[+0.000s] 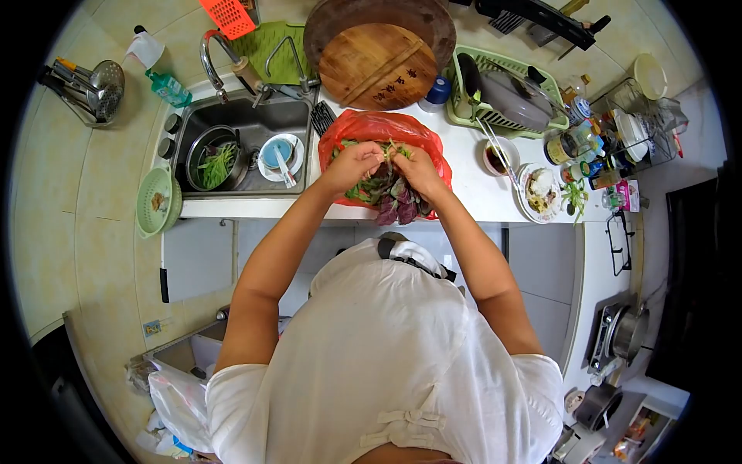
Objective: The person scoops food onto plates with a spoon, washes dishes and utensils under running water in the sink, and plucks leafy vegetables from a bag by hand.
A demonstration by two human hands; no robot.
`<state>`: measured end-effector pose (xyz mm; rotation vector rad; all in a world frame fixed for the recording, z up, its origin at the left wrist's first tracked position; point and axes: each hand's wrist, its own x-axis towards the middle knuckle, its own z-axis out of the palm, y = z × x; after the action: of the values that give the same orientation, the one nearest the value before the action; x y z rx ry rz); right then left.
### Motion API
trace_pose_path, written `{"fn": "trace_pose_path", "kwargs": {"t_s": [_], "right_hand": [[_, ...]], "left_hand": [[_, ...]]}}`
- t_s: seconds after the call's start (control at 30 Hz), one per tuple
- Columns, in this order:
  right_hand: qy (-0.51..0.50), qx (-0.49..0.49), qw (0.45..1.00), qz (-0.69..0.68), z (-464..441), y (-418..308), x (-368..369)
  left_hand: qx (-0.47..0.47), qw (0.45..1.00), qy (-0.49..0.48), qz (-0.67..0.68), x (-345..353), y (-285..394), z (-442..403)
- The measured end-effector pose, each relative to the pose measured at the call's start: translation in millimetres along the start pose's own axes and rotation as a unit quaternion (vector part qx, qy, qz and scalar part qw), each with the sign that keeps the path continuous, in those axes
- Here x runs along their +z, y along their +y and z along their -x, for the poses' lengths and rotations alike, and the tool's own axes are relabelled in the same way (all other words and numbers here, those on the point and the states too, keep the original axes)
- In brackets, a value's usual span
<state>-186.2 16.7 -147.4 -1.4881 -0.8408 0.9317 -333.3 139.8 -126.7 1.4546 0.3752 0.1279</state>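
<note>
- The left hand (360,165) is curled, with thumb and fingertips pinched together on a thin green stem.
- The right hand (418,172) is just beside it, fingers bent in around the same bunch; its exact grip is too small to tell.
- The purple-leafed greens (398,207) lie under and between both hands, some dark leaves hanging over the front edge of the white surface (479,185).
- Around and behind them spreads an open red plastic bag (371,124).
- To the left, in the steel sink (255,116), a pot (193,168) holds green stems (219,166); beside it are a white bowl (272,173) and a smaller blue bowl (276,152).
- Behind the bag stands a round wooden chopping board (377,66), with a blue-lidded jar (437,91) near its right edge.
- To the right are a green dish rack (506,127), a small bowl of dark liquid (501,157) with chopsticks (495,143) across it, and a plate of food (541,193).
</note>
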Motion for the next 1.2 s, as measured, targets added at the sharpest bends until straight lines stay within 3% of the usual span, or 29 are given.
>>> {"fn": "trace_pose_path", "kwargs": {"t_s": [0.1,0.23,0.33,0.43,0.47,0.57,0.6,0.67,0.77,0.8,0.9,0.93,1.03,1.1,1.13,1.2], "right_hand": [[0.037,0.039,0.986,-0.159,3,-15,-20],[0.072,-0.031,0.980,-0.183,16,-51,-55],[0.089,-0.029,0.969,-0.229,25,-74,-66],[0.077,-0.036,0.950,-0.301,28,-87,-67],[0.067,-0.037,0.938,-0.338,28,-88,-68],[0.036,-0.044,0.898,-0.437,21,-76,-69],[0.076,-0.029,0.896,-0.436,21,-81,-62],[0.048,-0.030,0.870,-0.490,17,-72,-58],[0.051,-0.021,0.840,-0.539,12,-72,-44],[0.044,-0.034,0.838,-0.542,7,-68,-40],[0.015,-0.049,0.838,-0.544,-2,-72,-19],[0.031,-0.049,0.842,-0.536,-5,-75,-11],[0.072,-0.074,0.845,-0.524,-18,-83,15],[0.098,-0.099,0.890,-0.434,-27,-83,30],[0.081,-0.081,0.889,-0.443,-30,-85,41],[0.068,-0.059,0.902,-0.422,-33,-92,76]], "left_hand": [[-0.008,0.994,-0.005,0.113,-3,7,8],[-0.008,0.998,0.057,-0.032,-23,-20,13],[0.054,0.981,0.084,-0.164,-32,-65,1],[0.016,0.917,0.113,-0.382,-20,-81,-6],[0.081,0.881,0.145,-0.443,-16,-88,-5],[0.178,0.862,0.151,-0.450,-14,-93,-12],[0.123,0.878,0.154,-0.436,-13,-84,-9],[0.012,0.901,0.163,-0.402,-12,-47,3],[0.020,0.890,0.220,-0.399,-21,-19,17],[0.065,0.890,0.247,-0.377,-26,-17,21],[0.006,0.922,0.231,-0.311,-40,7,37],[0.045,0.916,0.229,-0.326,-47,-6,36],[0.173,0.962,0.189,-0.092,-63,-64,21],[0.181,0.943,0.278,0.020,-59,-34,36],[0.218,0.925,0.311,-0.005,-60,-18,49],[0.321,0.855,0.331,-0.237,-67,20,78]]}}
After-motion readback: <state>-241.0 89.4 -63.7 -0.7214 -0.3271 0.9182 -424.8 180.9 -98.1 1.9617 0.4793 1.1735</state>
